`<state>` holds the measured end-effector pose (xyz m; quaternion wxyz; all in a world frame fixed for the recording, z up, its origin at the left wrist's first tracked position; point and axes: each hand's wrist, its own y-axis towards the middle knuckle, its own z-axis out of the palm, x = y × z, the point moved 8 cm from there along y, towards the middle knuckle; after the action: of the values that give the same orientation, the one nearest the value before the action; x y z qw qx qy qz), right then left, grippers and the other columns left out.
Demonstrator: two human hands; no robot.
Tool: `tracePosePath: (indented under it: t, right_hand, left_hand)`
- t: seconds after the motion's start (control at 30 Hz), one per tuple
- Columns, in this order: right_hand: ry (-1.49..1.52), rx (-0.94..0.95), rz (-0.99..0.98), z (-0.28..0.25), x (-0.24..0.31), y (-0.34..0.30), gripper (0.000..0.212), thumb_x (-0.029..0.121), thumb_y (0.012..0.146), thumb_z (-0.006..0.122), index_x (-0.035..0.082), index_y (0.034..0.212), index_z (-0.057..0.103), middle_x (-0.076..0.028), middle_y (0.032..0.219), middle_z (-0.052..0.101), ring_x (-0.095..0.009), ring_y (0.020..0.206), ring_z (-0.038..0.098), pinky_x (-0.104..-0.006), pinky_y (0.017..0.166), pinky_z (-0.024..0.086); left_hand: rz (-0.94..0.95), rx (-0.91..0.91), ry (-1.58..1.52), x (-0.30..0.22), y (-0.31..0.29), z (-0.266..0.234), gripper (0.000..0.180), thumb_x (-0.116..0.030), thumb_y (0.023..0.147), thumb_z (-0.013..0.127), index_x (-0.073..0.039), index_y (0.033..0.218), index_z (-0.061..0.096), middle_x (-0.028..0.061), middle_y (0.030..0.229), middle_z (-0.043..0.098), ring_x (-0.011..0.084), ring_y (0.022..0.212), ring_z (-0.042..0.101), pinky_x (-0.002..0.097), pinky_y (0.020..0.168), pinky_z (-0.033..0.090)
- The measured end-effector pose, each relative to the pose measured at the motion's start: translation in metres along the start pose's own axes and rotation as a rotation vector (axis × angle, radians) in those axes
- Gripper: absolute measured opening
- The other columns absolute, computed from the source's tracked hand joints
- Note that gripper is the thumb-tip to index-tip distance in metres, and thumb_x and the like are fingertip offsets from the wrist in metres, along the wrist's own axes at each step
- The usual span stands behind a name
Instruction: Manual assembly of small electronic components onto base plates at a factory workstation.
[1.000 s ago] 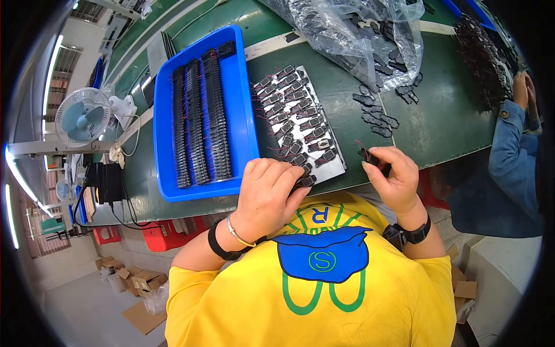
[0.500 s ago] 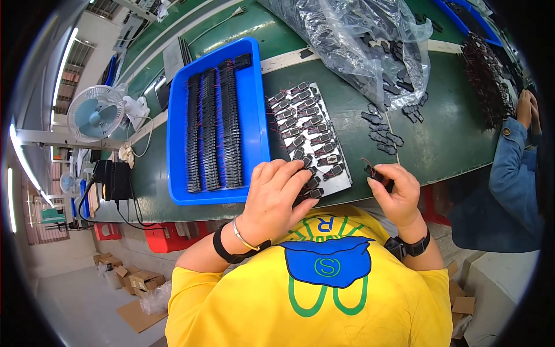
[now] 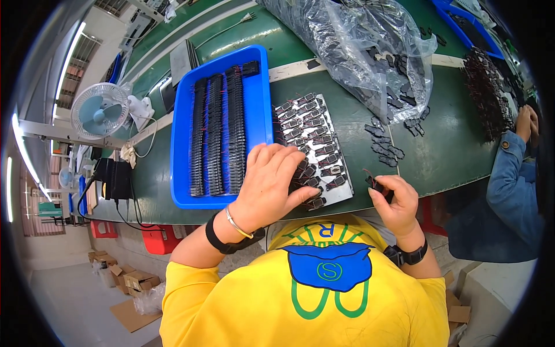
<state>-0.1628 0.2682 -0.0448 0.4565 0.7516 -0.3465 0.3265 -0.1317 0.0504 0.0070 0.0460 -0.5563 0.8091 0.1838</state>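
A white board [image 3: 345, 184] lies on the table before me, covered in rows of small black modules with thin red wires [image 3: 316, 123]. My left hand [image 3: 267, 179] rests over the board's near left edge, fingers bent over the modules there and thumb held apart. Its fingertips are partly hidden, and I see nothing held in it. To the right of the board, my right hand [image 3: 399, 202] pinches one small black module [image 3: 374, 184] between thumb and fingers, a thin wire sticking up from it. Left of the board, a blue tray [image 3: 262, 104] holds long stacked rows of black modules [image 3: 215, 133].
Loose flat black pieces [image 3: 384, 144] lie right of the board, below a clear plastic bag [image 3: 370, 63] containing more. A co-worker's hand [image 3: 526, 123] and blue sleeve are at far right, beside a dark wired pile [image 3: 483, 95]. A fan [image 3: 99, 111] stands left.
My left hand has shifted slightly away from me along the board, uncovering modules near its front edge. My right hand keeps its pinch on the module. The whole view has tilted slightly.
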Motion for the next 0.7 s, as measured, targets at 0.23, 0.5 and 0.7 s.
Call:
tracePosePath:
  t: [0.23,0.5,0.7]
  right_hand:
    - [-0.011,-0.015,-0.004,-0.001,-0.001,0.0,0.026,-0.002,0.072,0.072,-0.001,0.096,0.061,-0.009,0.078,0.062,-0.016,0.062,0.054,-0.0247,0.056,0.043]
    - [-0.002,-0.009,-0.026,-0.001,0.0,0.001,0.025,-0.002,0.073,0.072,-0.001,0.095,0.061,-0.009,0.076,0.061,-0.016,0.061,0.054,-0.025,0.056,0.043]
    - [-0.017,-0.002,-0.02,-0.003,0.003,0.002,0.025,-0.001,0.071,0.073,-0.001,0.094,0.062,-0.01,0.076,0.063,-0.017,0.058,0.058,-0.0258,0.053,0.046]
  left_hand:
    - [0.007,0.021,0.057,0.015,0.014,0.002,0.059,-0.037,0.071,0.075,-0.002,0.114,0.055,0.0166,0.118,0.056,0.0332,0.109,0.048,0.0463,0.099,0.031]
    - [-0.038,0.04,0.041,0.023,0.019,0.002,0.059,-0.036,0.073,0.075,-0.003,0.116,0.054,0.017,0.119,0.056,0.0345,0.113,0.046,0.0469,0.101,0.029]
    - [-0.013,0.036,0.035,0.018,0.016,0.001,0.058,-0.034,0.073,0.075,-0.003,0.116,0.054,0.0168,0.119,0.056,0.035,0.114,0.045,0.0464,0.102,0.029]
